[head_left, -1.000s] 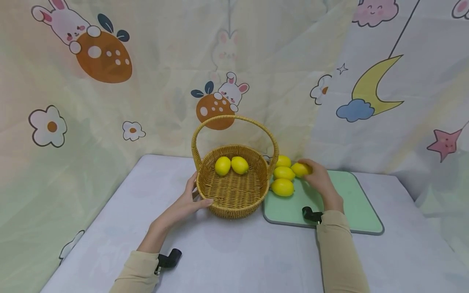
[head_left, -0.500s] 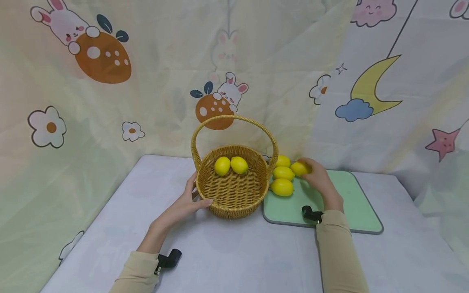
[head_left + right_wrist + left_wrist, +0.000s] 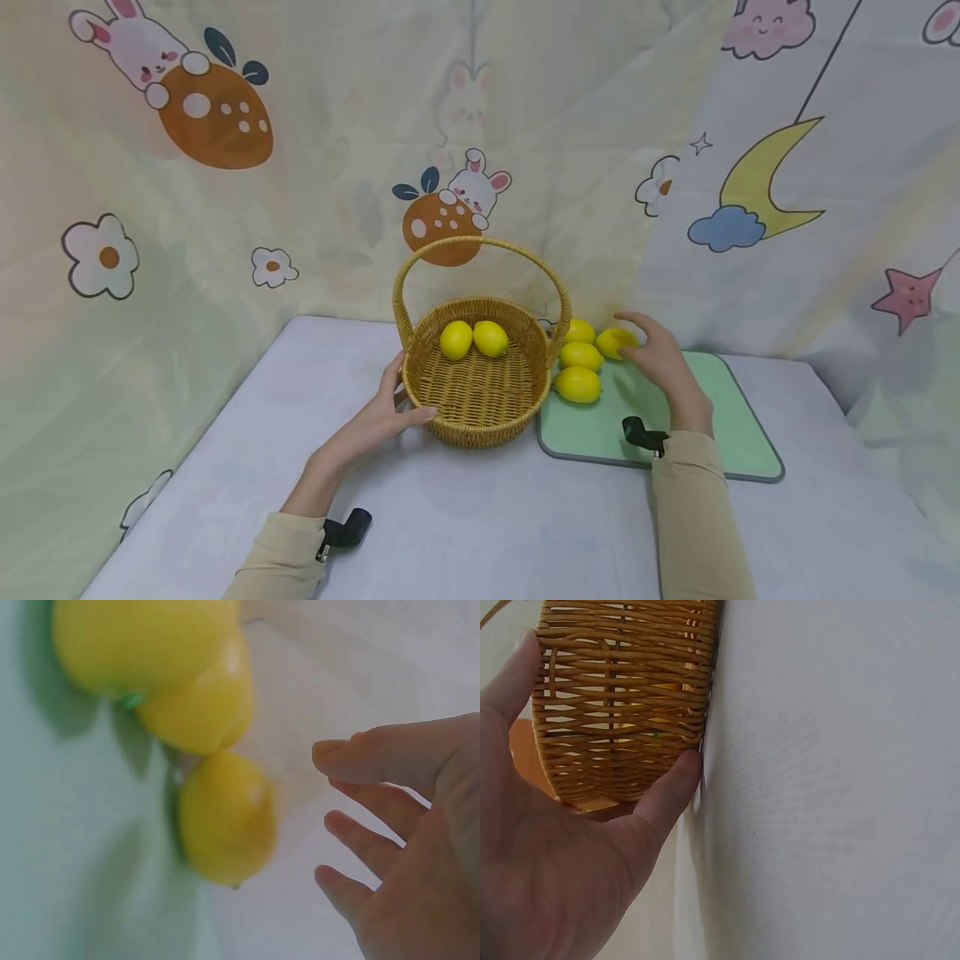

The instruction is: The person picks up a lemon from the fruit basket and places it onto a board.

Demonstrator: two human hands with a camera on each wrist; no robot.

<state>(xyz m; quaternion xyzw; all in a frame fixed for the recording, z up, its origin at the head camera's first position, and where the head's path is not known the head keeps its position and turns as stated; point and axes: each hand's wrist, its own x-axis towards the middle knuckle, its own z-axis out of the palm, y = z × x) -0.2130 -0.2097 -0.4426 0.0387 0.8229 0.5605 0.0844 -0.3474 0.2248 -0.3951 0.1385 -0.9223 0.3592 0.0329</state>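
My left hand (image 3: 378, 417) holds the side of a round wicker basket (image 3: 480, 429) with a tall arched handle. In the left wrist view, one digit of the left hand (image 3: 570, 847) lies at the basket's (image 3: 622, 697) rim and another near its base. Two lemons (image 3: 456, 340) sit inside toward the back. Several more lemons (image 3: 578, 384) lie on a green cutting board (image 3: 720, 417) right of the basket. My right hand (image 3: 663, 362) is beside the rightmost lemon (image 3: 613, 342), fingers parted. The right wrist view shows a gap between the right hand (image 3: 412, 817) and that lemon (image 3: 227, 817).
A pale cloth covers the table (image 3: 480, 525). Behind it hangs a fabric backdrop (image 3: 337, 125) printed with rabbits, flowers and a moon. The basket's handle (image 3: 480, 240) arches high over its opening.
My right hand has let go of the rightmost lemon, spread its fingers and drawn back slightly to the right. That lemon stays on the board. The left hand and basket have not moved.
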